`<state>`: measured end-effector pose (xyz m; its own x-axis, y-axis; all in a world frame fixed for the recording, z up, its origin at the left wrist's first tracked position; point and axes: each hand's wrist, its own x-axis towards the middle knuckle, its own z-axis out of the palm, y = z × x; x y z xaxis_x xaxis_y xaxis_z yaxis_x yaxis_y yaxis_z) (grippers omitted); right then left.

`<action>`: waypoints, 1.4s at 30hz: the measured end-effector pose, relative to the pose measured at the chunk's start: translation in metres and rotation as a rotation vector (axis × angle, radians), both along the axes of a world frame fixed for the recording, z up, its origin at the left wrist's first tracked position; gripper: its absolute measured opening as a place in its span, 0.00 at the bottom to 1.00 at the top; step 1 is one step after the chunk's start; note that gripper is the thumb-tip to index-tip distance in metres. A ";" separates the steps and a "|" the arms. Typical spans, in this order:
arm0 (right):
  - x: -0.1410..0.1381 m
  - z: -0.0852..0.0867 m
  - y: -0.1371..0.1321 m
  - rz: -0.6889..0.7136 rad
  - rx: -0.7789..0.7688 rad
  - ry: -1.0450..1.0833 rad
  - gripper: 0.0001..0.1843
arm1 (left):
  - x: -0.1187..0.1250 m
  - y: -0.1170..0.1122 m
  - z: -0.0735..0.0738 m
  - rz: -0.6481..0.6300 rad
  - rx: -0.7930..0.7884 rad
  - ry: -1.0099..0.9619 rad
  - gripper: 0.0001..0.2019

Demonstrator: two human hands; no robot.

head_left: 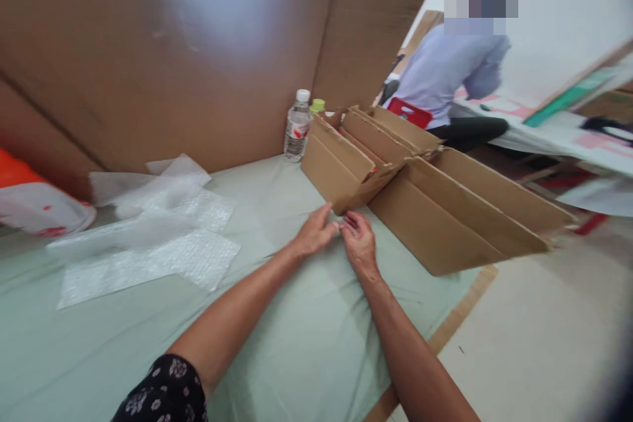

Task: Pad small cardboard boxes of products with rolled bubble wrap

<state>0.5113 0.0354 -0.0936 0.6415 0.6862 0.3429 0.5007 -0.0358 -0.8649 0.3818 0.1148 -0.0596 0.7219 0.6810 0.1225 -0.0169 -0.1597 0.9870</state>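
Observation:
My left hand (315,232) and my right hand (361,245) meet low over the green cloth (297,316), in front of the near corner of a small cardboard box (336,168). Thumb and fingers of each hand are pinched together, the fingertips nearly touching. Whatever they hold is too small and blurred to name. Beside my right hand stands a longer open cardboard box (445,217), its side slanting away to the right. Reddish contents show inside the smaller box, partly hidden by its walls and dividers.
A water bottle (297,128) with a white cap stands behind the boxes. Bubble wrap (153,244) lies to the left, near an orange and white bag (39,201). A tall cardboard panel (198,59) rises at the back. Another person (445,72) sits at a table, right.

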 end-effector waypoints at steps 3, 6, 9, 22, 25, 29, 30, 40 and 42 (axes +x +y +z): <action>0.000 0.011 -0.004 0.043 -0.003 -0.033 0.15 | -0.058 -0.054 0.004 -0.027 0.157 0.069 0.28; -0.001 0.015 -0.003 0.094 -0.004 -0.073 0.13 | -0.124 -0.108 0.006 -0.135 0.482 0.270 0.23; -0.015 0.012 0.004 0.185 -0.067 -0.264 0.13 | -0.187 -0.152 0.000 -0.137 0.683 0.427 0.22; -0.322 0.036 0.116 0.990 -0.201 -0.971 0.27 | -0.363 -0.186 -0.019 0.329 0.896 0.505 0.13; -0.358 0.044 0.143 1.053 -0.185 -1.073 0.22 | -0.449 -0.137 0.029 0.901 0.877 0.634 0.18; -0.361 0.057 0.163 1.013 -0.193 -1.108 0.20 | -0.568 -0.053 0.100 1.482 0.888 0.822 0.22; -0.359 0.059 0.162 0.997 -0.187 -1.110 0.19 | -0.591 -0.035 0.113 1.546 0.855 0.867 0.24; -0.337 0.040 0.091 0.927 0.057 -0.886 0.15 | -0.623 -0.025 0.139 1.405 0.619 0.848 0.04; -0.336 0.050 0.080 0.940 0.060 -0.833 0.14 | -0.609 -0.066 0.136 1.329 0.683 0.786 0.04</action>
